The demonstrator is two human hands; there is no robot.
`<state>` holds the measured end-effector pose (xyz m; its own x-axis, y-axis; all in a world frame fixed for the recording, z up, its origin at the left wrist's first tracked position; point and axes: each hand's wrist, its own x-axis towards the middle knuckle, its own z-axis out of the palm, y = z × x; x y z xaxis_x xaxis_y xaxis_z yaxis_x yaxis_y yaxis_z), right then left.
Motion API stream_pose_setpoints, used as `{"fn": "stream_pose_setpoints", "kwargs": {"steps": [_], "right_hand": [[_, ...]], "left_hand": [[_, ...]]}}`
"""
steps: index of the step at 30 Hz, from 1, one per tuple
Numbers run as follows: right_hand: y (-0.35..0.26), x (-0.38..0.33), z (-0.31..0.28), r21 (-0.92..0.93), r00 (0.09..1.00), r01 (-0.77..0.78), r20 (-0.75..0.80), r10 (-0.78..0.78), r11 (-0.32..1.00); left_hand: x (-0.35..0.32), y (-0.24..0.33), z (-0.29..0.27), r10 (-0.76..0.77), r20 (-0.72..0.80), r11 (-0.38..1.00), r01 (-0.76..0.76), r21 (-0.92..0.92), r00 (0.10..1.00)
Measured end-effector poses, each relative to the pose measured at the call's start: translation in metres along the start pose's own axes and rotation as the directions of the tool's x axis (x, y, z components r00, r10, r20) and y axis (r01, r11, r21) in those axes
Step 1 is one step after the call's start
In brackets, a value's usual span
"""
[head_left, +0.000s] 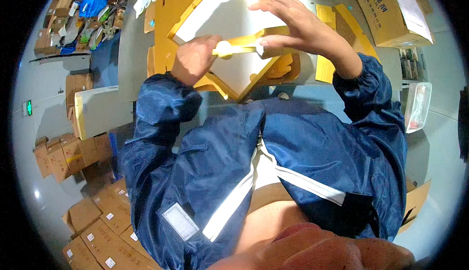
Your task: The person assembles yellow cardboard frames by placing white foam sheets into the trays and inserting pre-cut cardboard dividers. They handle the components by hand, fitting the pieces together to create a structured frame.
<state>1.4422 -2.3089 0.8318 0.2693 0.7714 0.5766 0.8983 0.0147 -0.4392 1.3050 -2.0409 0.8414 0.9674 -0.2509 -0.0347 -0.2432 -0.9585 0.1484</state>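
Note:
My left hand [193,59] is closed around the end of a narrow yellow strip [239,49] that bridges toward my right hand. A pale round spot or piece [223,49] shows on the strip beside my left fingers; its kind is unclear. My right hand [288,23] has its fingers stretched out and apart. Its thumb lies by a small white piece [259,46] at the strip's other end, over a folded yellow-brown cardboard part [274,31]. Beneath both hands lies a shallow yellow cardboard tray or box [195,7] with a white inside, tilted cornerwise on the grey table [134,69].
More yellow cardboard [325,64] lies to the right. A large brown carton [386,11] stands at the far right. Shelves of mixed goods [90,13] are at the far left, with stacked brown cartons [105,231] at the lower left. A clear plastic container [417,106] is at the right.

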Motion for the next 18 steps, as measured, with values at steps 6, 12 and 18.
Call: {"fn": "stream_pose_setpoints", "kwargs": {"steps": [6, 12, 18], "right_hand": [[0.001, -0.035, 0.024, -0.332, 0.987, -0.159, -0.033, 0.157, 0.930], [-0.008, -0.067, -0.005, -0.396, 0.972, -0.236, -0.080, 0.222, 0.887], [-0.037, -0.093, -0.014, -0.613, 0.934, -0.318, -0.073, 0.349, 0.724]], "left_hand": [[0.013, -0.024, -0.021, 0.034, 0.009, 0.989, -0.032, -0.143, 0.999], [0.042, 0.005, -0.015, -0.007, 0.135, 0.963, 0.043, -0.265, 0.991], [0.032, 0.030, -0.014, 0.251, -0.120, 0.965, -0.258, -0.045, 0.960]]}}
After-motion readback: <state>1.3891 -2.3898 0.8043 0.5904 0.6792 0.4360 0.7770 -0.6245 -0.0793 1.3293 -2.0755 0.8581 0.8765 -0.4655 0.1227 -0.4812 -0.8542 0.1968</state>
